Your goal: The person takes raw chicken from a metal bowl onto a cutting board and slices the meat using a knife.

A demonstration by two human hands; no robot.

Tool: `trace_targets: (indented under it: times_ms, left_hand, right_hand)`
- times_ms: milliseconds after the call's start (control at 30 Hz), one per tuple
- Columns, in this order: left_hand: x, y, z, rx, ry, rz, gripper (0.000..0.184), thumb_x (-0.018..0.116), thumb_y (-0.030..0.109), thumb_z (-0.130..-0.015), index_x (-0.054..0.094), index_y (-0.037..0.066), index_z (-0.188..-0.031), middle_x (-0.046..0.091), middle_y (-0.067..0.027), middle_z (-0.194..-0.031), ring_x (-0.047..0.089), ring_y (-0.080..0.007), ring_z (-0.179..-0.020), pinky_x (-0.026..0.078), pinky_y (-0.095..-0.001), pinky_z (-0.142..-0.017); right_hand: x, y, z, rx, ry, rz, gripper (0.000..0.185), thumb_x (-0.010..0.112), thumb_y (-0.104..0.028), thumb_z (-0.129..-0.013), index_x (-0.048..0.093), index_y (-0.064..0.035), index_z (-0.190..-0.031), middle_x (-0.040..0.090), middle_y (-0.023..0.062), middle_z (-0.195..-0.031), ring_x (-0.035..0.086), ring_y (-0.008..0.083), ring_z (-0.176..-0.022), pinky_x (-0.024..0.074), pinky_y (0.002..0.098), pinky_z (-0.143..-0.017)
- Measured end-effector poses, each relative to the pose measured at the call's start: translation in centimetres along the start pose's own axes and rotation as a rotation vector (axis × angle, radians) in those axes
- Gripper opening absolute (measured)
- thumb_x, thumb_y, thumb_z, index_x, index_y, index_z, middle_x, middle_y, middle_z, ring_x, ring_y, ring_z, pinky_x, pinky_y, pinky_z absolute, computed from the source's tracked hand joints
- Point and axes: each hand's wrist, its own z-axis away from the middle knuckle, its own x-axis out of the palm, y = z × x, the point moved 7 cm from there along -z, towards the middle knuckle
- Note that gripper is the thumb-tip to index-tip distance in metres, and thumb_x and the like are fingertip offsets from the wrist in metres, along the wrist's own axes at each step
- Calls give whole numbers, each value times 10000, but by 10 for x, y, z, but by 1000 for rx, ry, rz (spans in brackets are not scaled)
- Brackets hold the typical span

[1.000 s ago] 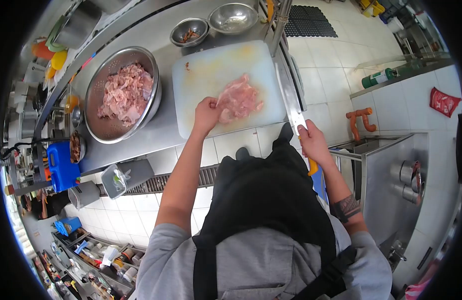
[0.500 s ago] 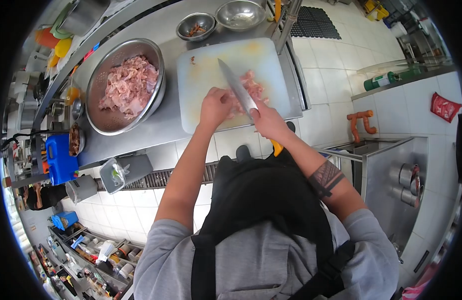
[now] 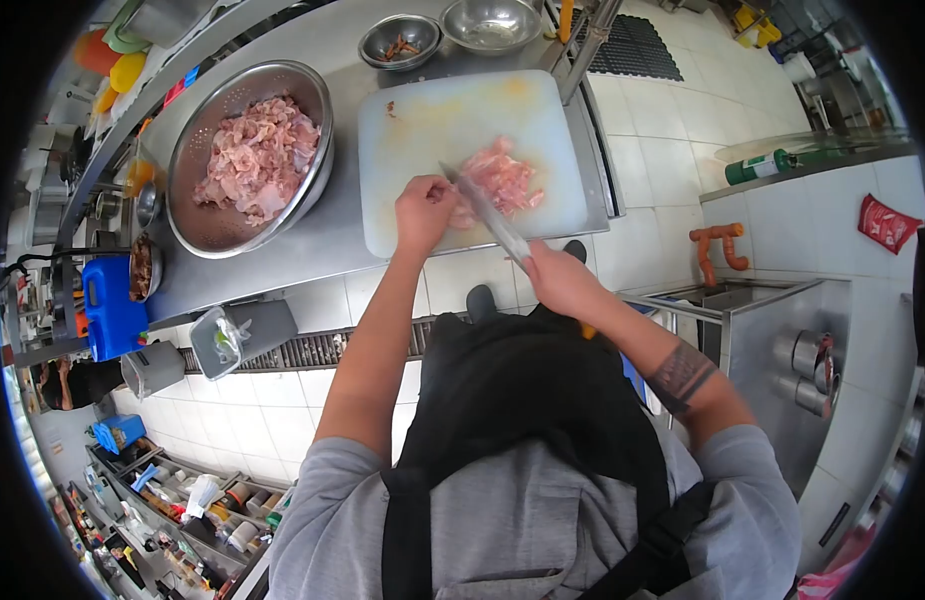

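Pink raw meat [image 3: 504, 178] lies on a white cutting board [image 3: 407, 120]. My left hand [image 3: 423, 212] is closed at the left edge of the meat, its fingertips curled against a small part of it. A long knife [image 3: 489, 215] slants across the near left part of the meat, its tip near my left fingers. My right hand [image 3: 565, 283] is wrapped round the knife's handle, mostly covering it, just off the board's near edge. To the left, a large metal colander [image 3: 187, 205] holds a heap of cut raw meat [image 3: 259, 160].
Behind the board stand a small metal bowl [image 3: 370, 50] with brown-orange pieces and another metal bowl [image 3: 490, 24]. A metal post rises at the board's far right corner. A blue jug [image 3: 116, 308] and a grey bin [image 3: 257, 335] are at the left.
My right hand has brought the knife from the right of the board over to the meat, then drawn it back towards me. My left hand stays by the meat.
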Motion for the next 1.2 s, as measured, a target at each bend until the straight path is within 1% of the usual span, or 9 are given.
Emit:
trace_targets:
  times_ms: [133,267,333,400,533,600,733,900,1200]
  left_hand:
    - [-8,-9,-2,54,-31,-112,137,746,47,-860,754,7,-991,731,-119,-943,705,-204,-809,578,-329,-764]
    - [-12,-3,5,102,-32,-109,177,737,40,-842,747,16,-1018,715,-109,-928,692,-218,-806,570,-340,-764]
    - [-16,19,16,74,-40,-106,213,735,38,-836,744,21,-1048,707,-101,-937,688,-220,-826,565,-342,-774]
    - [0,59,31,278,-258,-81,282,744,79,-843,734,62,-1124,674,-77,-965,687,-247,-897,565,-373,-810]
    - [7,66,43,288,-423,-311,327,755,124,-842,725,109,-1167,654,-69,-1005,686,-278,-972,567,-412,-839]
    - [3,60,43,189,-497,-511,316,757,161,-847,731,142,-1161,650,-87,-989,690,-313,-950,572,-461,-840]
    - [4,34,50,192,-477,-430,288,742,145,-872,727,129,-1159,663,-105,-999,693,-333,-930,576,-468,-824]
    - [-3,34,72,554,-102,-295,199,749,67,-878,734,52,-1075,723,-121,-1056,713,-347,-950,595,-445,-807]
    - [-4,26,73,575,-52,-257,257,779,27,-803,733,45,-1054,722,-119,-1081,704,-343,-988,594,-440,-848]
  right_hand:
    - [-45,18,59,34,-151,141,226,511,-258,-1094,505,-34,-1121,696,285,-845,675,534,-856,504,647,-771]
    - [-78,24,80,47,-152,228,232,523,-279,-1096,510,-48,-1097,689,277,-828,668,530,-852,494,645,-752]
    - [-83,26,80,91,-36,90,249,536,-295,-1094,513,-47,-1080,680,278,-815,660,530,-843,488,637,-747]
    - [-78,24,70,104,-9,59,253,541,-295,-1092,514,-44,-1083,679,283,-821,657,533,-841,486,633,-746]
    - [-69,18,51,125,76,-6,257,547,-288,-1090,524,-32,-1109,676,290,-829,653,534,-835,486,624,-746]
    - [-65,10,41,103,78,-36,266,547,-291,-1089,528,-28,-1123,676,290,-837,654,533,-839,485,624,-748]
    - [-43,-7,14,-46,105,-105,284,547,-293,-1086,537,-18,-1156,681,292,-868,659,528,-843,485,626,-754]
    - [-19,-31,-35,-82,73,-25,261,534,-268,-1083,550,-23,-1175,705,267,-892,676,512,-839,511,619,-754]
    - [-44,-40,-33,-98,-83,386,224,482,-225,-1085,573,-66,-1215,740,220,-913,720,465,-870,553,598,-775]
